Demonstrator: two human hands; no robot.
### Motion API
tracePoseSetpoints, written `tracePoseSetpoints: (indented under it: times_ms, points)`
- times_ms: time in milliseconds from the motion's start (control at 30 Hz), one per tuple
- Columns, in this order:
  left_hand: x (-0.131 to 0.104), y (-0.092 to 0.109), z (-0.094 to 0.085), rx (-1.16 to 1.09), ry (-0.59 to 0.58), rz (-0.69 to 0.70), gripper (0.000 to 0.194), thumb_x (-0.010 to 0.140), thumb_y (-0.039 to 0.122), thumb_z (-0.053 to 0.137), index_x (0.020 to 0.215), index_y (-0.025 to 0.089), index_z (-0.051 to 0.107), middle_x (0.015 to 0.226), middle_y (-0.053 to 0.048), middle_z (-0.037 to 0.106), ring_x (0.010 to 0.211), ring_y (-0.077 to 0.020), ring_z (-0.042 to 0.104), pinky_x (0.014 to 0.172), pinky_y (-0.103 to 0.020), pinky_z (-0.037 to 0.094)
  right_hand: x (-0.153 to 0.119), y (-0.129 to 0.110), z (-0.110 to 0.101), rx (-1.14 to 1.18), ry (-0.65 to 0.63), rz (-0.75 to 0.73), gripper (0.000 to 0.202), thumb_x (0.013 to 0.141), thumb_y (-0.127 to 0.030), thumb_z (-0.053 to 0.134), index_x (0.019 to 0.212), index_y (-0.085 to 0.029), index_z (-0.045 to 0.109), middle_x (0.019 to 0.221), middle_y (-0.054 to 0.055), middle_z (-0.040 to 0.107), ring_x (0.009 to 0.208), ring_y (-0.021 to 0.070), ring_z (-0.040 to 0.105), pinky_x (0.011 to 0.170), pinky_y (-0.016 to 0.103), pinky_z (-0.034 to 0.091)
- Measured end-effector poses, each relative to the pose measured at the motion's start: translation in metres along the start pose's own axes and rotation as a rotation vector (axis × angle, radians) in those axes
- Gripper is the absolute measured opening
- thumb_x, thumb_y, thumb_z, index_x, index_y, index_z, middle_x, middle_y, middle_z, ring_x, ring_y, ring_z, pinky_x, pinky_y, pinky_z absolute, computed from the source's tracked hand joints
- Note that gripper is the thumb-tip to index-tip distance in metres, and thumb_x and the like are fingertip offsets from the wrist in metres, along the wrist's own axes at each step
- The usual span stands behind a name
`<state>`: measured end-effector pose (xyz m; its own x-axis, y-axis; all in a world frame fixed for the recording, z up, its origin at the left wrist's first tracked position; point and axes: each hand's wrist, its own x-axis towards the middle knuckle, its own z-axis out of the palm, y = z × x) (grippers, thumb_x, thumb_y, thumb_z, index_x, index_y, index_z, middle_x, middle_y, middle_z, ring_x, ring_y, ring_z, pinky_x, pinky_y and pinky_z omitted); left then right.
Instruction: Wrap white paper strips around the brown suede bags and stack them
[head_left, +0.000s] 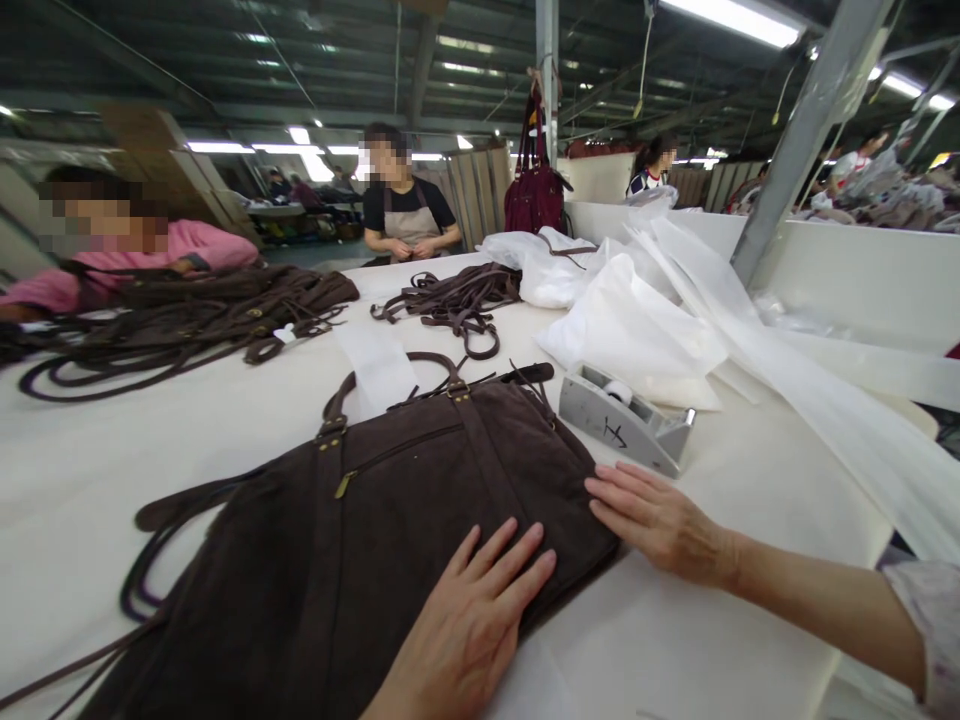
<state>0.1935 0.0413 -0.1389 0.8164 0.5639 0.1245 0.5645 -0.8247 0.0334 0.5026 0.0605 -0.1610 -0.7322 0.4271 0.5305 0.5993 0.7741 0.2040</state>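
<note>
A dark brown handbag (405, 500) lies flat on the white table, with two vertical straps, a brass zip pull and looped handles at its far edge. My left hand (472, 610) rests on the front of the bag, palm down, fingers stretched out. At the bag's right edge, my right hand (660, 520) touches the side with its fingertips, fingers extended. Neither hand grips anything. Just beyond the bag's far right corner stands a grey tape dispenser (626, 418) with a dark mark on its side. A strip of white sheet (379, 365) lies behind the handles.
More brown bags (225, 310) are piled at the left by a person in pink. Brown straps (457, 300) lie at the back centre. White plastic bags (630, 320) and long white sheets (810, 400) cover the right. A metal post (802, 150) rises there; a maroon bag (534, 195) hangs behind.
</note>
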Motion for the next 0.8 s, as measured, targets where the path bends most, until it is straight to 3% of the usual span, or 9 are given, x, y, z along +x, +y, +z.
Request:
tracePoseSetpoints:
  times_ms: [233,333,400,433,500,567,633,733,800]
  points:
    - [-0.001,0.006,-0.002,-0.059,-0.064,-0.051,0.075,0.082,0.006,0.043,0.146,0.039,0.023,0.154,0.006,0.025,0.139,-0.0253,0.028,0.112,-0.056,0.027,-0.017,-0.012,-0.015,0.084,-0.257,0.01,0.051,0.085,-0.005,0.038,0.135,-0.007,0.047,0.143,0.017,0.043,0.135,0.0266,0.036,0.11,0.047,0.036]
    - [-0.002,0.013,-0.01,-0.097,-0.096,-0.079,0.073,0.08,0.006,0.046,0.143,0.038,0.028,0.153,0.006,0.028,0.139,-0.0258,0.028,0.112,-0.056,0.026,0.036,-0.008,-0.037,0.132,-0.377,0.026,0.024,0.086,-0.018,0.05,0.101,-0.013,0.068,0.106,0.014,0.068,0.107,0.0264,0.06,0.106,0.052,0.037]
    - [-0.002,0.019,-0.016,-0.123,-0.081,-0.105,0.067,0.082,0.008,0.047,0.141,0.037,0.034,0.151,0.005,0.032,0.139,-0.0248,0.029,0.113,-0.054,0.025,0.094,-0.01,-0.053,0.152,-0.398,0.019,0.023,0.088,-0.03,0.055,0.074,-0.016,0.067,0.073,0.009,0.068,0.085,0.025,0.065,0.101,0.054,0.039]
    - [-0.003,0.022,-0.018,-0.136,-0.06,-0.113,0.061,0.084,0.011,0.047,0.139,0.036,0.038,0.15,0.004,0.036,0.138,-0.0237,0.03,0.114,-0.052,0.024,0.123,-0.014,-0.059,0.173,-0.342,-0.005,0.025,0.089,-0.033,0.055,0.075,-0.016,0.067,0.07,0.009,0.067,0.083,0.0241,0.065,0.099,0.052,0.041]
    - [-0.006,0.027,-0.02,-0.156,-0.001,-0.116,0.048,0.09,0.018,0.046,0.135,0.034,0.043,0.144,0.004,0.043,0.135,-0.0205,0.035,0.114,-0.047,0.024,0.168,-0.026,-0.062,0.296,-0.13,-0.088,0.027,0.093,-0.035,0.048,0.104,-0.017,0.066,0.099,0.011,0.069,0.099,0.0231,0.063,0.1,0.046,0.042]
    - [-0.01,0.031,-0.016,-0.15,0.059,-0.107,0.041,0.092,0.022,0.044,0.132,0.032,0.046,0.139,0.004,0.049,0.132,-0.019,0.038,0.114,-0.045,0.025,0.181,-0.042,-0.046,0.446,0.098,-0.167,0.041,0.096,-0.038,0.041,0.131,-0.018,0.051,0.133,0.012,0.054,0.122,0.0227,0.051,0.106,0.044,0.038]
    - [-0.014,0.034,-0.006,-0.113,0.1,-0.092,0.035,0.091,0.023,0.046,0.125,0.03,0.052,0.133,0.003,0.054,0.131,-0.0201,0.039,0.113,-0.044,0.027,0.162,-0.057,-0.011,0.553,0.236,-0.179,0.052,0.096,-0.044,0.036,0.14,-0.016,0.041,0.145,0.014,0.04,0.133,0.0258,0.038,0.112,0.048,0.029]
    - [-0.016,0.037,0.006,-0.049,0.125,-0.078,0.019,0.089,0.023,0.05,0.103,0.022,0.062,0.114,-0.001,0.063,0.119,-0.0197,0.049,0.107,-0.039,0.035,0.111,-0.065,0.046,0.608,0.2,-0.029,0.064,0.096,-0.047,0.033,0.147,-0.009,0.026,0.148,0.017,0.035,0.136,0.0278,0.033,0.114,0.048,0.024]
    - [-0.021,0.04,0.004,-0.024,0.154,-0.11,0.014,0.089,0.023,0.05,0.091,0.018,0.064,0.102,-0.003,0.066,0.104,-0.0167,0.057,0.099,-0.033,0.042,0.089,-0.063,0.069,0.627,0.12,-0.06,0.071,0.092,-0.056,0.036,0.147,-0.011,0.029,0.149,0.017,0.033,0.137,0.0319,0.032,0.115,0.053,0.019]
